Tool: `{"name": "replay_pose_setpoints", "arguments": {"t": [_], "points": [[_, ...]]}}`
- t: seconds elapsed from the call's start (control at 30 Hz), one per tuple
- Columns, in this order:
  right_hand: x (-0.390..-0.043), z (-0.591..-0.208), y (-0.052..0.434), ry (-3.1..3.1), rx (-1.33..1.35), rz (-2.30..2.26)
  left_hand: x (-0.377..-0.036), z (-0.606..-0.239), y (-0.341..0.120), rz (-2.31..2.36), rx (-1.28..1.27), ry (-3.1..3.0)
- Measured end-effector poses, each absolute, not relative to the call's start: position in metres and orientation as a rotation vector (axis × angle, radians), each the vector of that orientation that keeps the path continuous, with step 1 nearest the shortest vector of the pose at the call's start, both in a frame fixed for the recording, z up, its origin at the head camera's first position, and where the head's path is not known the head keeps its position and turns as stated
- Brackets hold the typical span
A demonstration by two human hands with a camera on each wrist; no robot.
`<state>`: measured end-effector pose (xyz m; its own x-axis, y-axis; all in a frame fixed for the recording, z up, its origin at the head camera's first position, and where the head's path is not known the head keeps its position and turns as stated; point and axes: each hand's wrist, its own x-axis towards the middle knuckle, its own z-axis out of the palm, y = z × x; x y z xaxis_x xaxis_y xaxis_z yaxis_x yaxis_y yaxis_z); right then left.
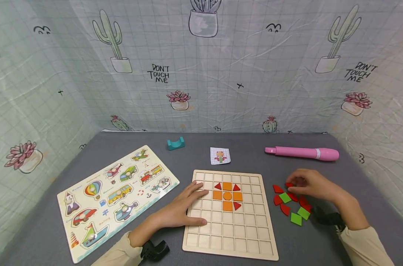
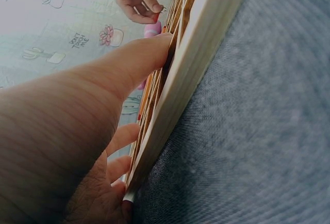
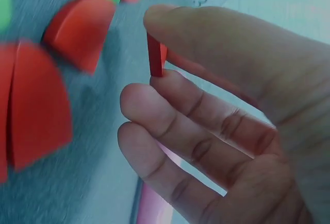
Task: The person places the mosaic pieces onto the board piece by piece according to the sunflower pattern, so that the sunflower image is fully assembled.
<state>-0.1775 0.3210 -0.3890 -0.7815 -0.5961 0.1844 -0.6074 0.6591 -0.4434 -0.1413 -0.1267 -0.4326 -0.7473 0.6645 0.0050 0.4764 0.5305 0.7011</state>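
One flat red wooden piece (image 3: 155,55) pinched by right hand (image 1: 312,183).

pattern card (image 1: 220,155) too small, loose pieces (image 3: 36,116) blurred

Grey worktop (image 1: 254,151); pale wooden grid board (image 1: 229,236) with orange and red pieces; loose red and green pieces (image 1: 296,218); pink pen (image 1: 302,153); cactus-printed backdrop (image 1: 201,74).

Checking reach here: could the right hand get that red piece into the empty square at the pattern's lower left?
Probably yes. The right hand pinches a red piece, and the grid board is open from the right; the left hand rests just left of that square.
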Motion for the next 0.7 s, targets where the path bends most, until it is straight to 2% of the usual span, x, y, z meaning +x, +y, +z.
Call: {"name": "replay_pose_setpoints", "arguments": {"t": [0.7], "points": [[-0.175,-0.380,0.252,-2.865,1.254,0.935,-0.142,-0.433,-0.126,1.050,0.949,2.491]]}}
